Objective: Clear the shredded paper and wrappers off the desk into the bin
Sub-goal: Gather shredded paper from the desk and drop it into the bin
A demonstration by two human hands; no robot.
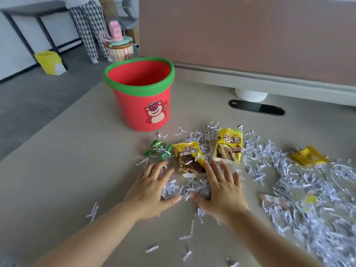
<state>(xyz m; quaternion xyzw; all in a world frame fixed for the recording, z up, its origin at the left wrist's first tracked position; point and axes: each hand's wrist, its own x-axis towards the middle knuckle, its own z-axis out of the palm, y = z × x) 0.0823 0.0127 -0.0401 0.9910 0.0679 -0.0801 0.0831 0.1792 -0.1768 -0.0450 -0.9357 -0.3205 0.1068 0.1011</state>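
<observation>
Between left hand (pixel 152 186) and bin (pixel 141 97): green wrapper (pixel 159 151), yellow wrapper (pixel 189 158).

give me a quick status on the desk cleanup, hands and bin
Left hand and right hand open, flat, cupping a shredded paper clump. Bin upright on desk, looks empty. Yellow wrappers lie between hands and bin.
</observation>
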